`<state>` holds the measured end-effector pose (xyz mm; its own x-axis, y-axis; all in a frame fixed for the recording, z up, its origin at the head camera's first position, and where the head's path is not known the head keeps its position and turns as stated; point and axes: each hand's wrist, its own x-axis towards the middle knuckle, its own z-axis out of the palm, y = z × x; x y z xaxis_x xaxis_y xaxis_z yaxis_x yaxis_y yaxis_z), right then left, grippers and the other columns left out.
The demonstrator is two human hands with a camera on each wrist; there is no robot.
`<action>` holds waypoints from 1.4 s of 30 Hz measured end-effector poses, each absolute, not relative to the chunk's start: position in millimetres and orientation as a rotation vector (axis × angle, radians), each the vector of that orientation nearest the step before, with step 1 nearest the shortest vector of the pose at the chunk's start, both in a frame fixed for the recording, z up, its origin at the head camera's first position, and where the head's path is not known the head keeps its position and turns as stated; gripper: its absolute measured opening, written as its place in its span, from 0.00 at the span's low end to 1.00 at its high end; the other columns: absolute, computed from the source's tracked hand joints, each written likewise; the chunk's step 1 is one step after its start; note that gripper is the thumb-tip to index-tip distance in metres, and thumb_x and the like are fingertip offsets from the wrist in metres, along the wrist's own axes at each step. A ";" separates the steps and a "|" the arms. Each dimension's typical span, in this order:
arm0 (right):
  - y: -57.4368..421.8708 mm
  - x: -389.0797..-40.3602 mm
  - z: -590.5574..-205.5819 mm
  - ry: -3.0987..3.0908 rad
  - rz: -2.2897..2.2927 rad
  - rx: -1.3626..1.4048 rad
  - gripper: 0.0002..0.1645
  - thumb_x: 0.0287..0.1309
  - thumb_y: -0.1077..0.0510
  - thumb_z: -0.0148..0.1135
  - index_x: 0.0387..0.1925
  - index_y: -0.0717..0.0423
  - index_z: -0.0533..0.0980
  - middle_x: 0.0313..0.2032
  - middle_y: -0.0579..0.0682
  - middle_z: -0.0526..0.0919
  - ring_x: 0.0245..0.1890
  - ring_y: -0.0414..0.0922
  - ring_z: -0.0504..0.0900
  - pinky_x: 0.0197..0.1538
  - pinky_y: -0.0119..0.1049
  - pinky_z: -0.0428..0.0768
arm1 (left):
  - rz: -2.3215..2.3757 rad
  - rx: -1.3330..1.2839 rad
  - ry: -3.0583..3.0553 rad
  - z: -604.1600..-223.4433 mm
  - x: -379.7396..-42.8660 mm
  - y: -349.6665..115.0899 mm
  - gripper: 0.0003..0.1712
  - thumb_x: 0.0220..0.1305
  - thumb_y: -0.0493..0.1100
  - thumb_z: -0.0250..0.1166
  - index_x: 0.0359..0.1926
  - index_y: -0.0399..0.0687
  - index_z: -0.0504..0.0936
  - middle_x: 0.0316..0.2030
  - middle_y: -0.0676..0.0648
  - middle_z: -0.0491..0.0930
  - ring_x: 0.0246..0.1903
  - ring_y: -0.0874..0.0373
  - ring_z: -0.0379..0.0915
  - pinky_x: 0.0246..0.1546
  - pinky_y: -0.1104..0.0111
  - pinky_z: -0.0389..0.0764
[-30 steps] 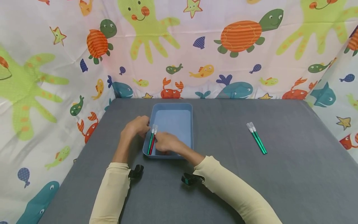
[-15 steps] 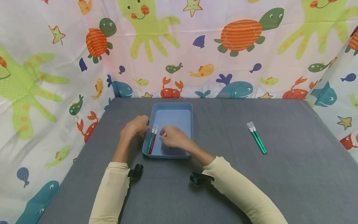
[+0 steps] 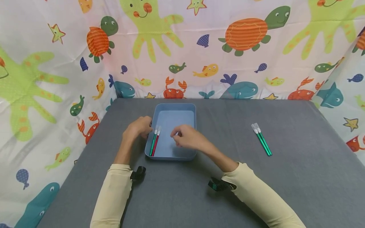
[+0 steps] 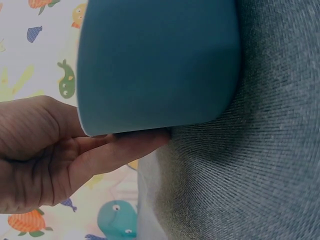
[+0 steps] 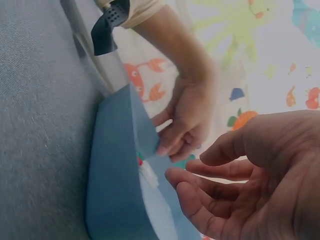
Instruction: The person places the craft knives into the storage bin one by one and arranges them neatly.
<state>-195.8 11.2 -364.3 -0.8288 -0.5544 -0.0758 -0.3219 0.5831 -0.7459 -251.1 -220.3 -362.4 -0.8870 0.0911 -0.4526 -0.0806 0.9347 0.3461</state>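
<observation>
A blue tray (image 3: 176, 118) lies on the grey table. My left hand (image 3: 139, 127) holds its left wall, and in the left wrist view the fingers (image 4: 117, 152) lie along the outside of that wall. Inside the tray, a green pen (image 3: 153, 144) and a red pen (image 3: 155, 145) with clear caps lie side by side along the left wall. Over the tray's right part hovers my right hand (image 3: 188, 136), its fingers loosely curled around nothing. The right wrist view shows a gap between its thumb and fingers (image 5: 210, 192).
Two green pens (image 3: 263, 142) with clear caps lie together on the table, to the right of the tray. A curtain (image 3: 211, 38) printed with sea animals hangs behind the table and along both sides.
My right hand has let go of the red pen, moved to the right and lifted away from the two pens in the tray. My left hand stays on the tray's wall.
</observation>
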 end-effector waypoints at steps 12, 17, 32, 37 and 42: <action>69.1 -193.3 -351.7 2.617 -1.147 -0.648 0.15 0.73 0.63 0.55 0.52 0.64 0.83 0.33 0.58 0.88 0.31 0.47 0.86 0.37 0.33 0.85 | 0.496 0.012 2.614 -359.6 -251.2 -219.2 0.24 0.77 0.38 0.58 0.68 0.31 0.71 0.61 0.31 0.79 0.53 0.43 0.83 0.60 0.50 0.85; 106.5 -197.5 -356.4 2.655 -1.151 -0.596 0.15 0.73 0.63 0.55 0.53 0.66 0.82 0.31 0.56 0.87 0.31 0.46 0.85 0.40 0.35 0.86 | 0.494 0.025 2.619 -358.5 -251.9 -217.5 0.23 0.77 0.38 0.58 0.67 0.30 0.72 0.59 0.31 0.80 0.52 0.43 0.83 0.60 0.50 0.86; 203.4 -199.0 -376.2 2.771 -1.053 -0.370 0.19 0.76 0.60 0.53 0.56 0.70 0.80 0.31 0.55 0.86 0.32 0.47 0.85 0.35 0.34 0.80 | 0.488 0.001 2.627 -362.3 -250.9 -222.0 0.24 0.77 0.39 0.58 0.68 0.31 0.71 0.59 0.32 0.79 0.50 0.44 0.82 0.60 0.49 0.85; 233.3 -197.6 -378.2 2.827 -0.993 -0.253 0.21 0.77 0.57 0.53 0.58 0.71 0.78 0.33 0.58 0.86 0.32 0.46 0.85 0.34 0.33 0.80 | 0.487 0.015 2.623 -363.1 -250.7 -219.6 0.25 0.77 0.38 0.58 0.69 0.31 0.70 0.60 0.32 0.79 0.52 0.44 0.82 0.60 0.50 0.85; 253.3 -197.2 -380.2 2.915 -0.869 -0.138 0.23 0.75 0.56 0.54 0.59 0.71 0.77 0.42 0.68 0.87 0.35 0.52 0.86 0.34 0.39 0.81 | 0.487 0.020 2.629 -362.9 -251.1 -218.6 0.24 0.77 0.38 0.59 0.68 0.31 0.71 0.60 0.32 0.79 0.51 0.44 0.82 0.60 0.50 0.85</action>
<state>-197.2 253.3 -380.2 -0.9913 -0.1140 -0.0663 -0.0590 0.8333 -0.5497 -251.1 -218.6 -362.9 -0.8926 0.0962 -0.4404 -0.0679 0.9371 0.3423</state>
